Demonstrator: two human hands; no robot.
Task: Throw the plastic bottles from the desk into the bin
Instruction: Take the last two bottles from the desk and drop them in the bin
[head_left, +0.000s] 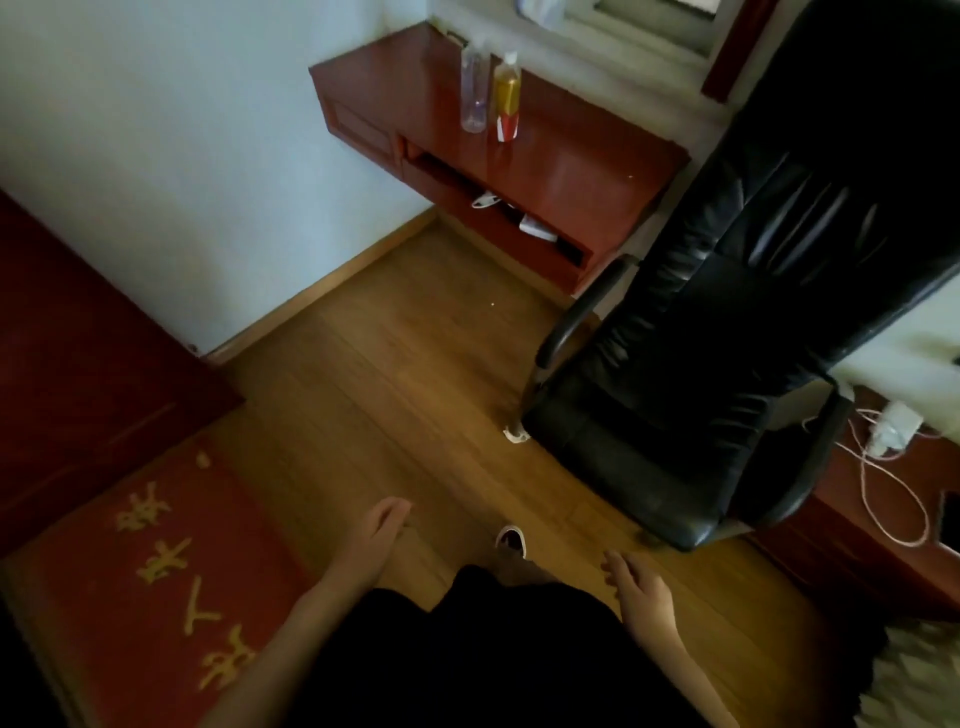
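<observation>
Two plastic bottles stand upright side by side on the red-brown desk far ahead by the wall: a clear empty bottle on the left and a bottle with a gold and red label on the right. My left hand hangs low over the wooden floor, fingers loosely apart, holding nothing. My right hand hangs at the same height to the right, also with nothing in it. Both hands are far from the desk. No bin is in view.
A black leather office chair stands right of the desk, facing me. A red mat with gold characters lies on the floor at the left, next to dark red furniture. White cables and a charger lie at the right.
</observation>
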